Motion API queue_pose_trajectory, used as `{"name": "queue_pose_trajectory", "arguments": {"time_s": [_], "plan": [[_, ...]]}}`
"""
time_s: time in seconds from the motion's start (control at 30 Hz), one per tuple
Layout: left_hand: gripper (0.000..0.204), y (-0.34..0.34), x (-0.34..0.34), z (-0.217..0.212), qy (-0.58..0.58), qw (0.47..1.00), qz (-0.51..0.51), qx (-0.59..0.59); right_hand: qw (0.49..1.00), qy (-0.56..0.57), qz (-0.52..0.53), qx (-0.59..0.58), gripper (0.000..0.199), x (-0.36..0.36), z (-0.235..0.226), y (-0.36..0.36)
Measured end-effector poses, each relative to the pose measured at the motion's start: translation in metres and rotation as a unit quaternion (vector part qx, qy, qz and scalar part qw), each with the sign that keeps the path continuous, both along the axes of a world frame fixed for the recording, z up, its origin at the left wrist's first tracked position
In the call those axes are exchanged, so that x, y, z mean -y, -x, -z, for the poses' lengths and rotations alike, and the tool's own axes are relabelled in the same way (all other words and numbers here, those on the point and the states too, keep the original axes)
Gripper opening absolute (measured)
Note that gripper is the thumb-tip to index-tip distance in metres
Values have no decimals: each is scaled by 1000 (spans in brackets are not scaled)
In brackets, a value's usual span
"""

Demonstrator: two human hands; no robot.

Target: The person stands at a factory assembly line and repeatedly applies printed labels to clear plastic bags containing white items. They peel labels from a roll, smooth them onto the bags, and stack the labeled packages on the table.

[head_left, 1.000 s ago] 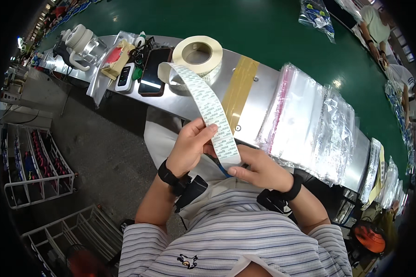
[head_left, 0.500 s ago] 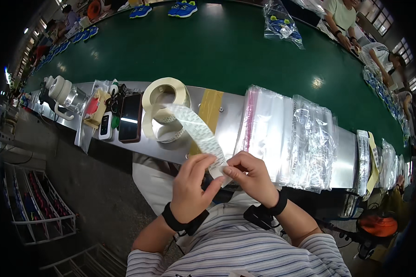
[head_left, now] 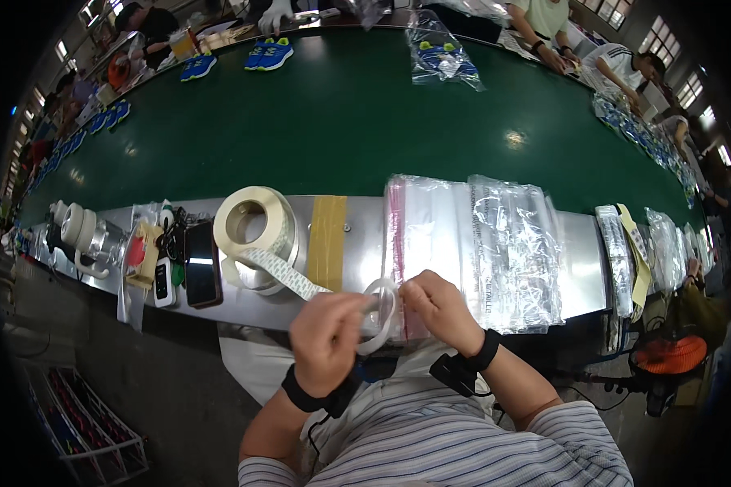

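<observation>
A roll of printed stickers lies on the metal ledge, and its strip runs toward me. My left hand, somewhat blurred, is closed on the strip near its end. My right hand is closed in a pinch at a thin whitish loop of tape or backing that curls between my hands. Its fingertips hide exactly what they grip. Just beyond my right hand lies a stack of clear plastic bags.
Left of the roll are a phone, a small white device and a clear jug. Blue shoes sit on the green belt, one pair in a clear bag. Co-workers stand across it. An orange fan is at right.
The strip between my hands has gone from a flat run to a curled loop. My left hand has turned and closed more. The view has shifted, and a gloved hand shows by the far shoes.
</observation>
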State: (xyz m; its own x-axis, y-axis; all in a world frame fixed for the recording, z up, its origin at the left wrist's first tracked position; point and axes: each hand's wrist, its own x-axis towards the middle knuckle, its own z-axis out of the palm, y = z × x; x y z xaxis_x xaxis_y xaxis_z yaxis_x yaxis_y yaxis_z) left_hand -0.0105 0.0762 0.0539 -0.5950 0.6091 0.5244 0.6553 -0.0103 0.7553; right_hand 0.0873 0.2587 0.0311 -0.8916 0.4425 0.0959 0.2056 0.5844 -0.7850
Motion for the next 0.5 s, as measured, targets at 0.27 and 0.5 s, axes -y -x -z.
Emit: {"name": "queue_pose_trajectory", "arguments": {"time_s": [0.27,0.5], "plan": [[74,-18,-32,58,283,942,98,-152,950,-284,129,35,21,-31,43,11],[69,-10,-29,60,219,967,123,-46,956,-238,169,-13,19,-35,34,-3]]}}
